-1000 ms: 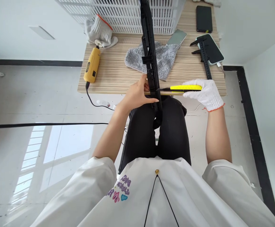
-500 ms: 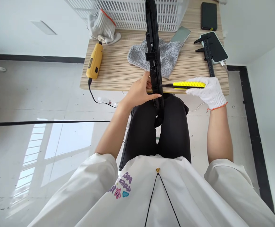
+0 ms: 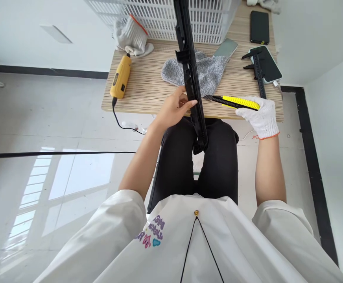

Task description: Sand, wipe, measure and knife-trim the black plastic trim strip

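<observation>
A long black plastic strip [image 3: 189, 67] runs from my lap up over the wooden table [image 3: 148, 90] toward the basket. My left hand [image 3: 173, 108], bare, grips the strip near the table's front edge. My right hand [image 3: 260, 114] wears a white knit glove and holds a yellow utility knife [image 3: 238, 102]. The knife's dark blade points left and its tip sits just right of the strip. The strip's lower end rests between my knees.
On the table lie a grey cloth [image 3: 208, 70], a yellow rotary tool [image 3: 120, 76] with a cord, a spare glove [image 3: 131, 37], a black caliper [image 3: 258, 70], phones [image 3: 259, 26] and a white slatted basket [image 3: 171, 17]. The floor is glossy white.
The strip has tilted, its top leaning left and its lower end swinging right. The knife has lifted and angled, its blade tip drawing slightly away from the strip. My left hand slid up.
</observation>
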A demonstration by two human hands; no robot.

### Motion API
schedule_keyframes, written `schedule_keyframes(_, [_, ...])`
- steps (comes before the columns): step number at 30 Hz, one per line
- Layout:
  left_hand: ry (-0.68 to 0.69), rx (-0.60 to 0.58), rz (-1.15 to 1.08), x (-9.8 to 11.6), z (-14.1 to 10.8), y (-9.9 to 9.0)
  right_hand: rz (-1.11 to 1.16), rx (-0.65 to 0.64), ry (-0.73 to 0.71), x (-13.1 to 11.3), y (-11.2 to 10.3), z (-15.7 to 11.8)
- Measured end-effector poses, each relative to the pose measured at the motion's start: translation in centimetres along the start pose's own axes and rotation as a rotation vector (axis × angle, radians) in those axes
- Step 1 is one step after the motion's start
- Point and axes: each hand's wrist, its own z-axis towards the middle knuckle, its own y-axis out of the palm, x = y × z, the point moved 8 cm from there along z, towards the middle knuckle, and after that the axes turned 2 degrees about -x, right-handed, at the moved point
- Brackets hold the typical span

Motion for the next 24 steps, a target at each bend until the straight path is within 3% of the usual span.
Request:
schedule_keyframes(5, [0.013,0.108,-0.053,-0.9,1.8,-0.6,0.099,0.058,0.066,1.0,-0.5,0.1])
schedule_keyframes(11, [-0.052,0.069,-0.191,-0.8,3.3,0.5,0.124,0.070,0.069,1.1,-0.5,0.1])
schedule_keyframes(24, [0.036,0.158,-0.382,-0.6,6.3,-0.2,0.007,-0.048,-0.036,-0.2,0.4,0.0])
